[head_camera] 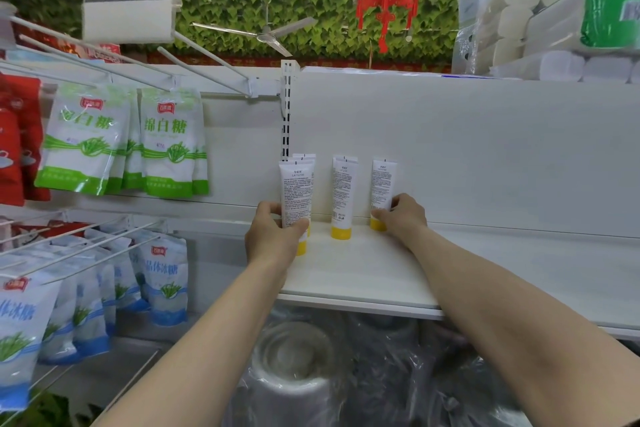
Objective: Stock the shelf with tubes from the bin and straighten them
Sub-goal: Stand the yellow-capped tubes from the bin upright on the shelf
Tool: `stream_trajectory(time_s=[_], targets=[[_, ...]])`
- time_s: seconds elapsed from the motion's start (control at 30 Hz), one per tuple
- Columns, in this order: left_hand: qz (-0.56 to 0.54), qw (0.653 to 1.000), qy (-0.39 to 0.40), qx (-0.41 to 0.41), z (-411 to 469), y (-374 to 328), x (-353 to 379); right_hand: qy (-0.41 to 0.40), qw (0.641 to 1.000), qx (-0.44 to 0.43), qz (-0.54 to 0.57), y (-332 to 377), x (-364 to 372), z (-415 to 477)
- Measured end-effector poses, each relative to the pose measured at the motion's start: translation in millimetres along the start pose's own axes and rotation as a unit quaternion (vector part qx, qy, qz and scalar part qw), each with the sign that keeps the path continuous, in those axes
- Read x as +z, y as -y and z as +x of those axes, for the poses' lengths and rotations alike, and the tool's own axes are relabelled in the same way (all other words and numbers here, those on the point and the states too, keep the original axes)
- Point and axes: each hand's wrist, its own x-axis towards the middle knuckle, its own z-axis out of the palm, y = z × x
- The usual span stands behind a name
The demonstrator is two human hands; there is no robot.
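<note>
- Gripping the front-left tube low down with the left hand, thumb across the printed face and the other fingers curled round the far side. Probably nudging it square with the ones behind.
- Same deal just right of centre: pinching the right tube right above its yellow cap with the right hand, fingers curled in tight around it. Makes sense to hold low, steadier for something balanced on its cap.
- Keeping every tube cap-down on the white shelf mid-frame, small-print side facing out, fairly close to the back panel. Guessing cap-down is the only way to stand these up.
- Counting tubes: three in the left file going by the stacked tops, two in the middle file, one on the right. Six total, give or take one on the left thanks to overlap.
- Can't spot the bin anywhere in frame.
- Left side of the frame: green-and-white sugar bags hanging on pegs, two in front with more tucked behind. Can't count those.
</note>
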Motion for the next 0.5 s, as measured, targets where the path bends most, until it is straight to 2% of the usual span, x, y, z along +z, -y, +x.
stream_trajectory(time_s=[0.5], targets=[[-0.005,1.0,-0.005,0.002,-1.2,-0.6,-0.9,-0.002,1.0,-0.005,-0.012,-0.4,0.5,1.2]])
